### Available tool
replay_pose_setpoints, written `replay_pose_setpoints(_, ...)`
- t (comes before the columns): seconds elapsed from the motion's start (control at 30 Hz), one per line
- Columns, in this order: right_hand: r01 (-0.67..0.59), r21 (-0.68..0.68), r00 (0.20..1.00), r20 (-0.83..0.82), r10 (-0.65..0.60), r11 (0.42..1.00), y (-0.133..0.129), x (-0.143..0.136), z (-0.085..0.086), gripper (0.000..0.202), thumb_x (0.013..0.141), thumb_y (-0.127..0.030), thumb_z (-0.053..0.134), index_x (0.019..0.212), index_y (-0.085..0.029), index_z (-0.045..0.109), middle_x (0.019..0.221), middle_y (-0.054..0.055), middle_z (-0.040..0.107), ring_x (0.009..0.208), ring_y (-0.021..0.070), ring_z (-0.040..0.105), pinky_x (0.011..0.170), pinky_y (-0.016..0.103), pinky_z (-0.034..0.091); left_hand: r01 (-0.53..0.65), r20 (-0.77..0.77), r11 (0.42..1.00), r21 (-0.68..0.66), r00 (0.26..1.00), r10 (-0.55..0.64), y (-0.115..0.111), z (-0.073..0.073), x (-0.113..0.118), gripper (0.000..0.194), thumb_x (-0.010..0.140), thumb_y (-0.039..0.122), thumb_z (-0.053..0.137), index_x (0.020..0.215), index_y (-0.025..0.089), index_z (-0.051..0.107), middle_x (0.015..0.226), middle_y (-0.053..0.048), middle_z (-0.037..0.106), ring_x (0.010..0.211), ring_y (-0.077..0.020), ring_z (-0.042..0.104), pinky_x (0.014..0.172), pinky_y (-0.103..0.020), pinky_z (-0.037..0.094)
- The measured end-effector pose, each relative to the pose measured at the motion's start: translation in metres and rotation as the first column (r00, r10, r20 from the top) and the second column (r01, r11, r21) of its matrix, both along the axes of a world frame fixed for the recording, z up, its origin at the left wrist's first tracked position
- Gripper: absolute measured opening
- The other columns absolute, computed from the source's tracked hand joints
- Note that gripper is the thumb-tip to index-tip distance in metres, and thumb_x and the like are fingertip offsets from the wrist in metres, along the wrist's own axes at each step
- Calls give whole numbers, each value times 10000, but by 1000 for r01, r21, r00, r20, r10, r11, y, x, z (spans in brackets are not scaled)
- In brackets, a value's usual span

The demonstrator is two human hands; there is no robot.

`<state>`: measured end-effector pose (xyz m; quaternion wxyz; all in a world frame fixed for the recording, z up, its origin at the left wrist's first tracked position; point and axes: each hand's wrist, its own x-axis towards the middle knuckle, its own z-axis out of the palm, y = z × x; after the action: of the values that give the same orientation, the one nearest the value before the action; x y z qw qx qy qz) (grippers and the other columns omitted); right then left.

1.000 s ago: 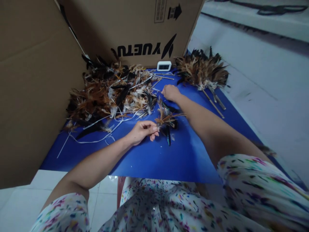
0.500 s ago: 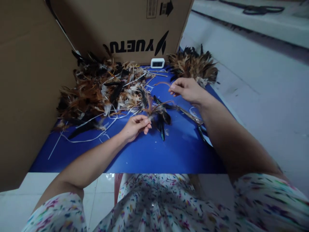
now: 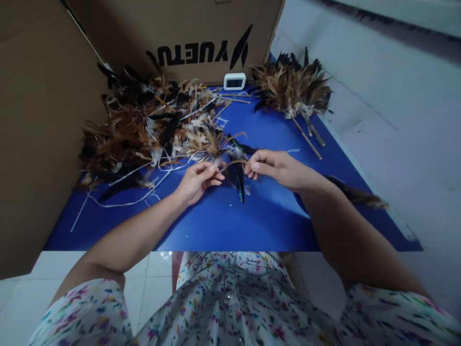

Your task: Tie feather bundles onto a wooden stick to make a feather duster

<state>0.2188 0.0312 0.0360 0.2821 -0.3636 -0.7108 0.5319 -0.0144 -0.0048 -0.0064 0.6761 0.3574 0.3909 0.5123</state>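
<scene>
My left hand (image 3: 201, 181) is closed in a pinch at the base of a small bunch of brown feathers (image 3: 215, 143), which fans upward from the fingertips. Close to its right, my right hand (image 3: 272, 168) pinches a slim brown feather (image 3: 233, 163). That feather bends across the short gap, its other end reaching the left fingertips. Just behind and below it lie dark, green-glinting feathers (image 3: 237, 180) on the blue tabletop (image 3: 223, 226). The fingers hide where the quills meet.
A large heap of brown, black and white feathers (image 3: 126, 129) with white ties covers the left side. Feather bundles on sticks (image 3: 293, 86) lie at back right. A white digital clock (image 3: 234, 81) stands before a cardboard box (image 3: 201, 29). Another dark feather (image 3: 356, 194) lies beyond my right forearm.
My right hand has come down and toward my left hand, bringing the slim feather to its fingertips. My left hand stays nearly in place. The view has tilted slightly downward.
</scene>
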Motion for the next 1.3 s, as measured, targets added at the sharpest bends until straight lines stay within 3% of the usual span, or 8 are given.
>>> replay_pose_setpoints(0.1, 11, -7, 1000, -5, -11, 1000, 2, 0, -3, 399, 788, -572, 698, 783, -176, 645, 794, 54, 695, 684, 131, 609, 655, 293, 509, 43, -2, 999, -5, 999, -43, 1, -3, -1, 349, 656, 369, 857, 731, 127, 616, 682, -3, 683, 579, -85, 667, 517, -158, 536)
replay_pose_setpoints(0.3, 5, -13, 1000, 0, -5, 1000, 3, -2, -8, 408, 769, -581, 711, 774, -179, 648, 783, 48, 693, 665, 127, 603, 642, 286, 506, 45, 12, 999, -7, 999, -45, 0, -3, 0, 400, 561, 375, 905, 719, 115, 647, 702, -13, 705, 584, -78, 664, 553, -161, 555)
replay_pose_setpoints(0.5, 35, -15, 999, 16, -35, 999, 3, -4, -10, 350, 773, -530, 721, 757, -188, 645, 767, 45, 697, 657, 134, 608, 637, 288, 512, 31, 8, 999, -32, 1000, -31, -1, -1, 2, 339, 635, 318, 873, 718, 116, 613, 809, -31, 731, 633, -86, 695, 565, -161, 563)
replay_pose_setpoints(0.67, 64, 11, 997, 49, -64, 998, 6, -3, -16, 269, 795, -457, 708, 754, -199, 640, 747, 36, 697, 650, 138, 613, 627, 288, 509, 3, 1, 999, -54, 1000, -3, 0, -1, 0, 265, 729, 280, 811, 735, 135, 588, 666, 13, 666, 612, -98, 695, 530, -154, 546)
replay_pose_setpoints(0.9, 100, 25, 991, 83, -101, 995, 9, -3, -22, 205, 805, -384, 703, 734, -209, 622, 725, 35, 693, 646, 146, 621, 623, 302, 524, -24, 48, 998, -59, 998, 27, -1, 2, 0, 230, 762, 231, 778, 702, 131, 579, 847, -4, 722, 594, -61, 680, 502, -131, 531)
replay_pose_setpoints(1.13, 95, 11, 993, 71, -95, 995, 6, -7, -20, 153, 814, -302, 676, 718, -208, 604, 726, 24, 685, 630, 135, 607, 627, 296, 520, -36, 45, 998, -56, 998, 39, -2, -1, 1, 205, 794, 216, 749, 712, 142, 576, 826, 1, 716, 732, -95, 724, 576, -135, 557)
replay_pose_setpoints(1.3, 73, -7, 992, 102, -72, 997, 3, -9, -17, 108, 813, -231, 651, 725, -203, 595, 722, 18, 679, 646, 132, 609, 634, 279, 510, -53, 84, 998, -44, 995, 57, -3, 0, 0, 167, 810, 177, 719, 713, 139, 588, 971, -23, 746, 739, -87, 721, 582, -135, 561)
